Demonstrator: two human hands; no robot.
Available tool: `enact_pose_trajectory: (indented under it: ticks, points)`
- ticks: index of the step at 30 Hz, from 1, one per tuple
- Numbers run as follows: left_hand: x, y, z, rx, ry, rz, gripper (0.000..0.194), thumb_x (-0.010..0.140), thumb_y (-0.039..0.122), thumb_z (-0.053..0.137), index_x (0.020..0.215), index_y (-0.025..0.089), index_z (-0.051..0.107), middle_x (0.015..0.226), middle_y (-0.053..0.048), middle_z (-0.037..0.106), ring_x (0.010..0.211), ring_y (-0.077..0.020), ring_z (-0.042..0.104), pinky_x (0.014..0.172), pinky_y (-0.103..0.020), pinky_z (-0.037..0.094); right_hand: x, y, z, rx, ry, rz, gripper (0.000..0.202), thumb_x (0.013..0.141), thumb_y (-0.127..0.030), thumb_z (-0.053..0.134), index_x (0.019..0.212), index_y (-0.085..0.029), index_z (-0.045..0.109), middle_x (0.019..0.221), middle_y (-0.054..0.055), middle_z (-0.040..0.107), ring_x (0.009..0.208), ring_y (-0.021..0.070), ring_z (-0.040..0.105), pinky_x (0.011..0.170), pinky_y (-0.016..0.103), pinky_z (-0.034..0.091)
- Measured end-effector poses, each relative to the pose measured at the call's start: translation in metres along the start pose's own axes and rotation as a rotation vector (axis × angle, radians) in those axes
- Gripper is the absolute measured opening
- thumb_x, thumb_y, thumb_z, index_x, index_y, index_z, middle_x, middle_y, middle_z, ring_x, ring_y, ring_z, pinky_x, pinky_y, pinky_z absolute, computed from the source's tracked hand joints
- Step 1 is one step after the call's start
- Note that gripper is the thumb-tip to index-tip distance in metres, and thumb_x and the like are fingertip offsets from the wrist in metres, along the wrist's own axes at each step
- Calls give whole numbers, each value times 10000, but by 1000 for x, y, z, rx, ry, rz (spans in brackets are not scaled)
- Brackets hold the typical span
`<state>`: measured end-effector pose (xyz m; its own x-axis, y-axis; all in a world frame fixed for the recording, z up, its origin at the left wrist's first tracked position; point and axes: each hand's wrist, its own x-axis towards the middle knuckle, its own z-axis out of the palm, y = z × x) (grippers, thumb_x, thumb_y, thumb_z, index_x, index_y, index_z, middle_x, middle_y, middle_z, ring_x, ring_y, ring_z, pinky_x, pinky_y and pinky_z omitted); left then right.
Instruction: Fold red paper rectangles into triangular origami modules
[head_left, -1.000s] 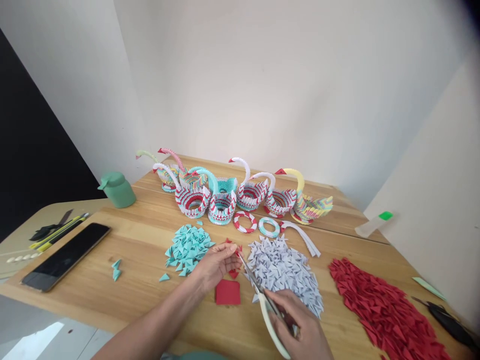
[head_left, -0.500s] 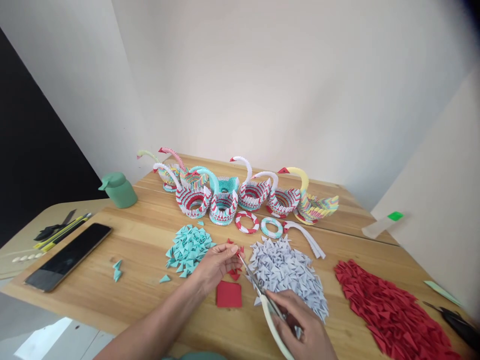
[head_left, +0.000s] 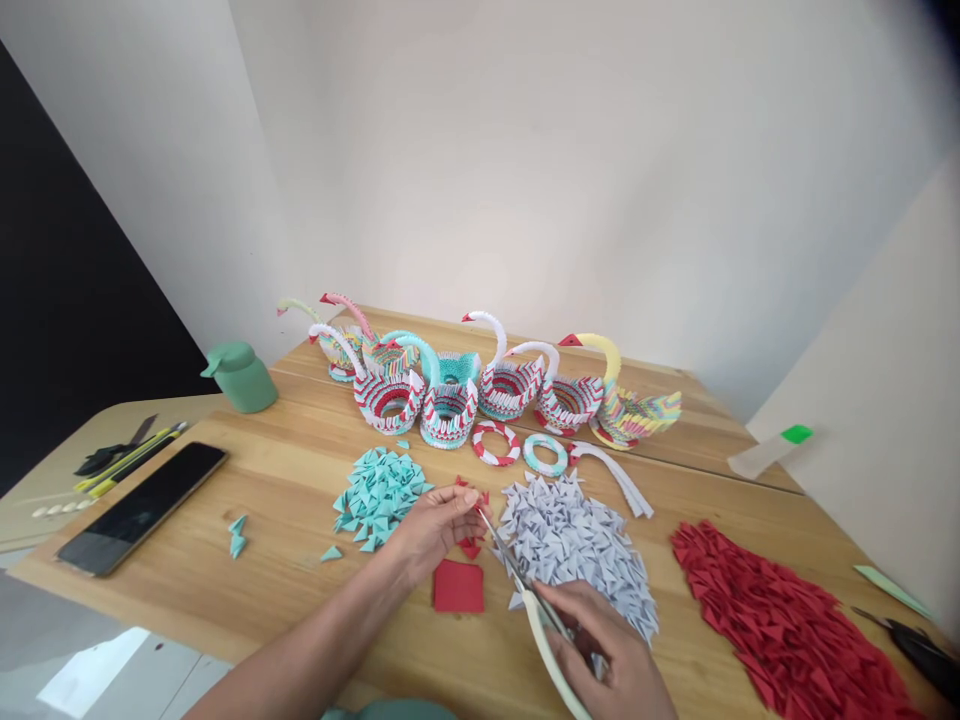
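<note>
My left hand (head_left: 442,518) pinches a small red paper piece (head_left: 480,507) between thumb and fingertips; the fingers hide most of it. My right hand (head_left: 600,640) is closed around scissors (head_left: 541,625) with a cream handle. Their metal blades point up and left, with the tips at the red piece. Below my left hand lies a red paper stack (head_left: 458,586), and several folded red pieces (head_left: 470,547) sit just behind it. A heap of pale lilac folded pieces (head_left: 577,535) spreads beside the blades. Turquoise folded pieces (head_left: 379,495) are heaped left of my left hand.
Several paper swans (head_left: 448,410) stand along the back, with two paper rings (head_left: 496,443) and a white swan neck (head_left: 611,470) before them. A red heap (head_left: 795,620) and a black-handled tool (head_left: 919,650) lie right. A phone (head_left: 142,508) and green container (head_left: 241,377) are left.
The view has shifted very slightly. Both hands, the red piece and the scissors keep nearly the same positions.
</note>
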<state>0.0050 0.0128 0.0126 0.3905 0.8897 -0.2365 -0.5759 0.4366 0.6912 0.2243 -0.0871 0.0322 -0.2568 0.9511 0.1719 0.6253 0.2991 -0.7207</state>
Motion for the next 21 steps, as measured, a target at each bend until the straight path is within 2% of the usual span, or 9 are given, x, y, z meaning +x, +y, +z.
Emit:
enact_pose_trajectory:
  ticks: [5,10,14,18,21]
  points:
    - [-2,-1,2,103,-40,35,320,623,376,835,713,100,701,724,-81,715,611,-145,638,638,-265,482,-2,-3,2,13,29,13,256,862,-240,546,1073,-240,691,898,49,694,734,147,659,587,187,530]
    - [1,-5,2,186,15,82,350,617,411,828,718,98,709,685,-75,702,578,-147,631,593,-258,474,0,-7,12,-72,170,-38,272,852,-237,552,1090,-234,683,953,74,680,828,179,662,680,229,543]
    - [3,-5,1,105,33,84,343,614,392,835,715,93,699,737,-87,709,627,-166,653,650,-285,504,4,-9,16,-121,170,-69,279,858,-226,540,1104,-232,672,944,75,675,806,176,660,688,239,541]
    - [3,1,-2,-32,100,65,313,615,335,849,741,101,684,786,-100,730,703,-173,678,715,-281,523,3,-12,14,-9,171,-5,242,850,-255,561,1057,-249,685,884,37,673,685,137,635,565,191,510]
    - [1,3,-3,-71,95,38,303,624,311,848,757,99,678,785,-99,734,700,-168,683,721,-274,532,1,-14,11,49,129,39,234,846,-269,570,1048,-262,688,860,18,675,660,127,626,545,181,500]
